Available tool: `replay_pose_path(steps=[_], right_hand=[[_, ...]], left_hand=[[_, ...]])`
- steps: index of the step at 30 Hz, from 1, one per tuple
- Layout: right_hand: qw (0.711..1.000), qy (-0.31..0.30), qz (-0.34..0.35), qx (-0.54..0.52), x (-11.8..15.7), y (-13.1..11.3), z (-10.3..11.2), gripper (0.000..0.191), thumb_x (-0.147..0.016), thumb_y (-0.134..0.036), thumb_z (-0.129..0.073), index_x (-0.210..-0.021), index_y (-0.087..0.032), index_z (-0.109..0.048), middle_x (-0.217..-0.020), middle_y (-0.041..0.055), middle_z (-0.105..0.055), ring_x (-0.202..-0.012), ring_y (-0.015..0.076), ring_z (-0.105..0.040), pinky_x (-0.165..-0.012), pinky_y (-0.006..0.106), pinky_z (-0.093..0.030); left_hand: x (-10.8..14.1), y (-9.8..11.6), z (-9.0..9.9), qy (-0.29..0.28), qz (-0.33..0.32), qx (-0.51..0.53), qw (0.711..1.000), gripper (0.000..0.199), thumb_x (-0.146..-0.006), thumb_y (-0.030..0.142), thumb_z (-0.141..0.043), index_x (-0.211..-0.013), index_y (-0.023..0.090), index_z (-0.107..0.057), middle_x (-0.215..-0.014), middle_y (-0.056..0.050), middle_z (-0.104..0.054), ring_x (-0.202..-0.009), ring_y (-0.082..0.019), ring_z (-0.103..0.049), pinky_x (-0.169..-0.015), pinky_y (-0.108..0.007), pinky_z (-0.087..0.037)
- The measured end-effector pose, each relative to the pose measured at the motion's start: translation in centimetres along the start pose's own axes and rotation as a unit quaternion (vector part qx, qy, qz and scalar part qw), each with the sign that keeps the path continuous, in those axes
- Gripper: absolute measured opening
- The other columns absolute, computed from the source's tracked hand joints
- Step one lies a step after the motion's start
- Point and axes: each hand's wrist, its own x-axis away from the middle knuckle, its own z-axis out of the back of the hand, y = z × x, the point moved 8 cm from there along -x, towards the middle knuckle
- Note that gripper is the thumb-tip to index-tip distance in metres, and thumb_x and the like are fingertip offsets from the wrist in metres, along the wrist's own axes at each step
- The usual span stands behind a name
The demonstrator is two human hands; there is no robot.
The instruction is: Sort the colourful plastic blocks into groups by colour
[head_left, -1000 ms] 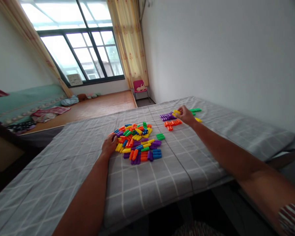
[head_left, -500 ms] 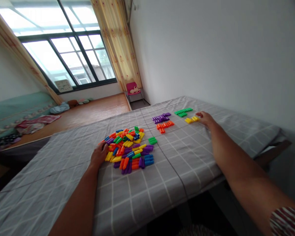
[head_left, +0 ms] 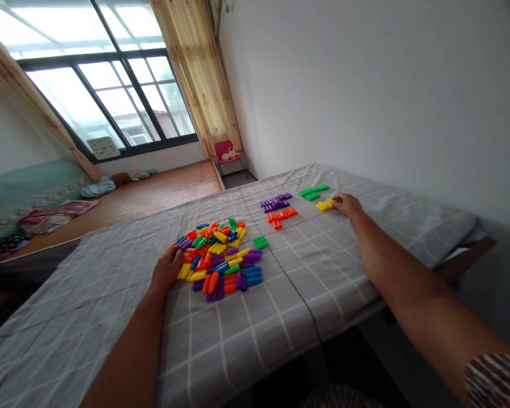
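Observation:
A mixed pile of small bullet-shaped plastic pieces (head_left: 221,249) in several colours lies on the grey checked cloth. At its left edge rests my left hand (head_left: 166,267), fingers loosely spread against the pieces and partly out of sight, holding nothing visible. Farther off, my right hand (head_left: 346,204) has its fingertips pressed together at the right end of a short yellow row (head_left: 324,205); they seem to pinch a yellow piece there. Sorted by colour around it are a green group (head_left: 313,191), a purple group (head_left: 275,202) and an orange group (head_left: 281,215).
A few green pieces (head_left: 260,242) sit together between the pile and the sorted groups. The white wall (head_left: 365,96) runs along the right of the cloth-covered table (head_left: 238,351). Beyond are a pink chair (head_left: 223,149) and a low wooden platform (head_left: 182,178).
My right hand has come slightly left, closer onto the yellow row, with its fingers drawn together. My left hand stays at the pile's edge. The whole view has shifted a little.

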Motion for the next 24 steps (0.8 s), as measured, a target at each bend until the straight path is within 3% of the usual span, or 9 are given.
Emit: replay_pose_path(steps=[3, 7, 9, 12, 15, 19, 21, 24], right_hand=[[1.0, -0.002, -0.018, 0.007, 0.1, 0.2, -0.2, 0.032, -0.08, -0.038, -0.057, -0.101, -0.018, -0.071, -0.103, 0.0123, -0.072, -0.097, 0.0266, -0.065, -0.084, 0.035, -0.049], [0.996, 0.092, 0.001, 0.004, 0.7, -0.9, 1.0, 0.034, -0.087, -0.032, -0.047, -0.11, -0.016, -0.067, -0.107, 0.0142, -0.07, -0.099, 0.0284, -0.063, -0.091, 0.041, -0.046], [0.99, 0.127, 0.058, -0.007, 1.3, -3.1, 1.4, 0.035, -0.089, -0.029, -0.043, -0.113, -0.015, -0.064, -0.112, 0.015, -0.067, -0.101, 0.0284, -0.062, -0.096, 0.043, -0.043], [0.98, 0.123, 0.158, -0.013, 2.9, -8.6, 1.1, 0.036, -0.09, -0.028, -0.042, -0.116, -0.015, -0.063, -0.118, 0.0152, -0.065, -0.108, 0.0289, -0.058, -0.101, 0.044, -0.039], [0.959, 0.034, 0.28, -0.037, 5.6, -16.0, -0.7, 0.035, -0.089, -0.03, -0.045, -0.115, -0.017, -0.065, -0.114, 0.0127, -0.067, -0.111, 0.028, -0.057, -0.101, 0.042, -0.039], [0.882, -0.218, 0.408, -0.094, 11.1, -24.8, -4.3, 0.036, -0.085, -0.04, -0.054, -0.114, -0.022, -0.067, -0.102, 0.0068, -0.071, -0.098, 0.0234, -0.063, -0.089, 0.035, -0.047], [0.843, -0.311, 0.427, -0.102, 13.5, -27.0, -5.4, 0.041, -0.083, -0.045, -0.057, -0.115, -0.023, -0.067, -0.101, 0.0062, -0.071, -0.092, 0.0217, -0.065, -0.082, 0.033, -0.049], [0.812, -0.381, 0.43, -0.099, 15.4, -28.1, -6.2, 0.047, -0.081, -0.05, -0.06, -0.118, -0.022, -0.067, -0.103, 0.0073, -0.071, -0.088, 0.0202, -0.065, -0.075, 0.03, -0.05]], left_hand=[[0.0, -0.1, -0.2, -0.002, 0.003, 0.002, 1.0, 0.047, -0.088, 0.043, -0.041, -0.123, 0.019, -0.062, -0.106, -0.008, -0.071, -0.09, -0.021, -0.066, -0.074, -0.027, -0.05], [0.1, 0.0, -0.5, -0.009, 0.011, -0.008, 1.0, 0.047, -0.089, 0.042, -0.04, -0.124, 0.018, -0.062, -0.109, -0.009, -0.07, -0.093, -0.022, -0.065, -0.076, -0.029, -0.05], [0.2, 0.1, -0.6, -0.01, 0.012, -0.001, 1.0, 0.047, -0.09, 0.041, -0.04, -0.125, 0.017, -0.061, -0.113, -0.01, -0.069, -0.095, -0.022, -0.065, -0.079, -0.029, -0.049], [0.3, 0.4, -0.6, -0.001, 0.003, 0.011, 1.0, 0.045, -0.09, 0.039, -0.04, -0.124, 0.017, -0.061, -0.117, -0.009, -0.068, -0.101, -0.022, -0.063, -0.084, -0.029, -0.048], [0.4, 0.6, -0.6, 0.002, -0.005, 0.015, 1.0, 0.043, -0.091, 0.038, -0.041, -0.122, 0.019, -0.063, -0.115, -0.008, -0.068, -0.101, -0.022, -0.063, -0.085, -0.03, -0.048], [0.5, 0.7, -0.7, -0.002, -0.007, 0.01, 1.0, 0.041, -0.091, 0.036, -0.041, -0.122, 0.019, -0.062, -0.112, -0.008, -0.069, -0.099, -0.021, -0.063, -0.084, -0.03, -0.048], [0.5, 0.8, -0.7, -0.007, -0.006, 0.004, 1.0, 0.042, -0.092, 0.036, -0.04, -0.124, 0.018, -0.061, -0.113, -0.008, -0.069, -0.099, -0.021, -0.063, -0.084, -0.03, -0.048], [0.5, 0.8, -0.7, -0.009, -0.005, -0.001, 1.0, 0.043, -0.092, 0.037, -0.04, -0.124, 0.018, -0.061, -0.113, -0.008, -0.069, -0.099, -0.021, -0.063, -0.084, -0.03, -0.048]])
